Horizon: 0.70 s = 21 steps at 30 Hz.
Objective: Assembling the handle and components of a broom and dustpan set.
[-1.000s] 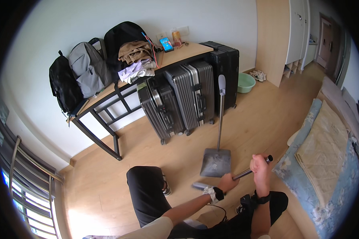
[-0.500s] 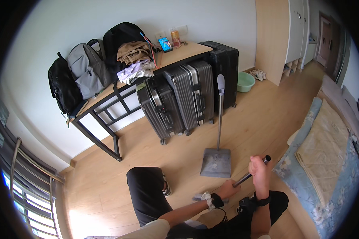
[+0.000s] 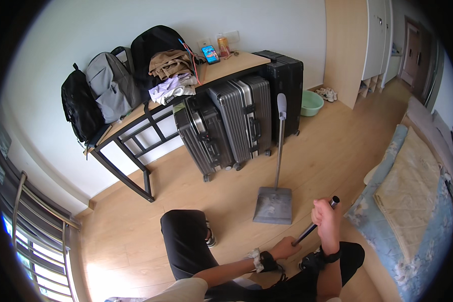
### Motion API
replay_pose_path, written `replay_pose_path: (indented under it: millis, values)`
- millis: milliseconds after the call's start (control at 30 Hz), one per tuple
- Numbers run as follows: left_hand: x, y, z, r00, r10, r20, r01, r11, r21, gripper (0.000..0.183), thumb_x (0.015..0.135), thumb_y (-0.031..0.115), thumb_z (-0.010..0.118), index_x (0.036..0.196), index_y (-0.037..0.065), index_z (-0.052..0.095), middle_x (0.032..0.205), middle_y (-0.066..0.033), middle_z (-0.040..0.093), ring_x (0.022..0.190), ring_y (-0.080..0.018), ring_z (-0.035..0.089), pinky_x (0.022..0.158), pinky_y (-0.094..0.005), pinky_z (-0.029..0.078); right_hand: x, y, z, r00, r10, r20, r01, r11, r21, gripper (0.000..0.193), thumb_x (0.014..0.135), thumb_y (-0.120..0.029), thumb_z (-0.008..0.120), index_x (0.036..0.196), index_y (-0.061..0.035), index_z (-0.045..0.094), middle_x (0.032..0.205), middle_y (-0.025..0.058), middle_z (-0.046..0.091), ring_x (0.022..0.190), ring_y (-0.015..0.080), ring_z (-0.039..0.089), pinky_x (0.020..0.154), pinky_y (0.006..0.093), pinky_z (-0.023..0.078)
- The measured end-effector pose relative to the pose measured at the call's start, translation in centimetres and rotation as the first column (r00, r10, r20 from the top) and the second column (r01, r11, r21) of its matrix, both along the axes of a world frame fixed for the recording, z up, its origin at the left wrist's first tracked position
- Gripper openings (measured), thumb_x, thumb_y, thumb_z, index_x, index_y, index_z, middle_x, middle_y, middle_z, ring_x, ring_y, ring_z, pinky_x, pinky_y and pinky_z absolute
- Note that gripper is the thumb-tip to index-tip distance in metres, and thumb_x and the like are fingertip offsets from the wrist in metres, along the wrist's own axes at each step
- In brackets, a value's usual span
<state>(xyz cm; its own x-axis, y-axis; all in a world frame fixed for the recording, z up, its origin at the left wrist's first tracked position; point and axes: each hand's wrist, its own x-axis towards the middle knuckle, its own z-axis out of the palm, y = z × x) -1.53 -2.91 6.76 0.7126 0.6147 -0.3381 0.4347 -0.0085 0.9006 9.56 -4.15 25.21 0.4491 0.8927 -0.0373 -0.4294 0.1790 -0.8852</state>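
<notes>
Both my hands grip the dark handle of a broom (image 3: 307, 232), which slants up to the right. My left hand (image 3: 285, 247) is closed round it lower down, with a white scrunchie and a black band at the wrist. Higher up, near the capped end, my right hand (image 3: 326, 218) is wrapped round the handle. The broom's head is hidden behind my left arm and legs. Just beyond my hands a grey long-handled dustpan (image 3: 273, 206) stands on the wooden floor, its handle upright, touched by neither hand.
Several dark suitcases (image 3: 242, 118) stand under and beside a table (image 3: 236, 67) holding bags, clothes and a phone. A green basin (image 3: 311, 103) and shoes (image 3: 327, 94) are by the cabinet. A bed with blue floral bedding (image 3: 357, 204) lies right; a railed window (image 3: 40, 256) is left.
My left hand has shifted slightly left and down with the broom handle, which tilts a little differently. The broom's head, partly visible earlier, is now hidden. The dustpan stays put.
</notes>
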Motion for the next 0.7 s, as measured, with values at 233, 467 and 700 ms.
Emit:
replay_pose_path:
  millis: [233,467,700]
  values:
    - [2.0,2.6,-1.3,0.993,0.071,0.096,-0.097,0.947,0.306,0.032,0.074,0.026,0.058,0.064,-0.004,0.054,0.057,-0.0211,0.053,0.054,-0.0369,0.054,0.054,-0.041,0.042,0.7,-0.5,-0.5,0.991,-0.112,0.075,0.1,0.983,0.152,0.033,0.078,-0.003,0.051,0.049,-0.0082,0.035,0.042,-0.0045,0.027,0.034,0.005,0.024,0.035,0.0235,0.016]
    - [0.5,1.2,0.5,0.999,-0.041,0.0,0.04,0.985,0.167,0.033,0.074,0.027,0.058,0.066,-0.004,0.055,0.057,-0.0217,0.054,0.057,-0.0374,0.056,0.055,-0.0417,0.042,0.2,-0.6,0.1,0.997,-0.083,0.006,0.082,0.993,0.085,0.033,0.077,-0.002,0.051,0.05,-0.0088,0.033,0.042,-0.004,0.027,0.033,0.005,0.023,0.035,0.0235,0.016]
    - [2.1,4.6,-1.1,0.991,0.119,0.067,-0.135,0.931,0.34,0.031,0.074,0.028,0.057,0.067,-0.002,0.059,0.063,-0.0245,0.054,0.062,-0.0411,0.055,0.057,-0.0431,0.045,0.4,0.6,-0.9,0.98,-0.201,0.01,0.197,0.966,0.17,0.034,0.077,-0.002,0.049,0.049,-0.0083,0.031,0.043,-0.0038,0.028,0.035,0.0051,0.024,0.036,0.023,0.017]
